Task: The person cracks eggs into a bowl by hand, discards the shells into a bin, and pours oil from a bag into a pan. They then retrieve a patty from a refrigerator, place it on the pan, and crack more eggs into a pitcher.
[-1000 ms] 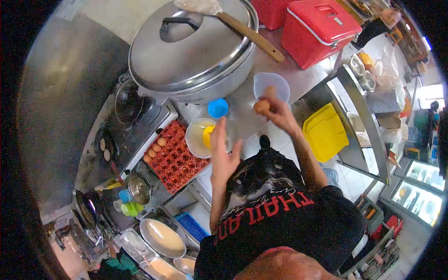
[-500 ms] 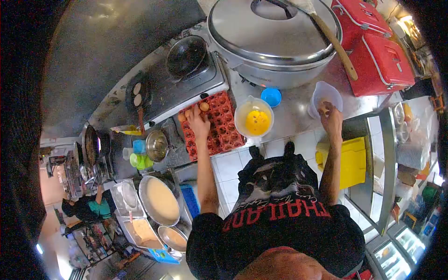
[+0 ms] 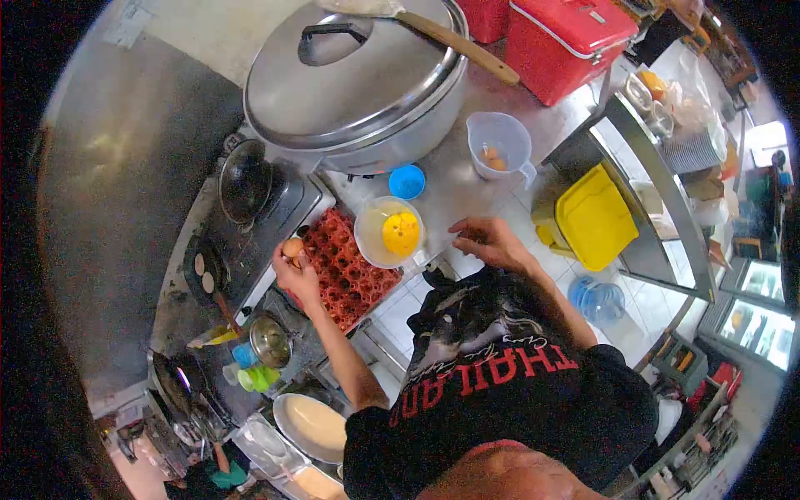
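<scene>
Under everything I work with lies the steel worktop [image 3: 450, 193], and the biggest thing standing on it is the lidded pot [image 3: 354, 87], at the back; I would keep my forearms clear of its side. Nearer me sits the red egg tray [image 3: 346, 275], its front and right hollows bare, and part of its left end hidden by my own hand. Just right of the tray stands the bowl [image 3: 367, 237], holding yellow yolks [image 3: 402, 233]; it sits close to the front edge, so I should take care not to nudge it. Farther right is the clear jug [image 3: 508, 133], with what looks like brown eggshell [image 3: 494, 157] inside. My right hand [image 3: 493, 242] hangs just right of the bowl, fingers loosely curled and apart, with nothing visible between them. My left hand [image 3: 297, 275] is at the tray's far left corner, its fingers pinching an egg. The small blue cup [image 3: 407, 183] stands just behind the bowl. Smallest is that egg [image 3: 292, 247], at my fingertips; I cannot tell whether it is fully out of its hollow. A light, even pinch around its sides suits the thin shell, with a straight lift clear of the tray's ridges.
</scene>
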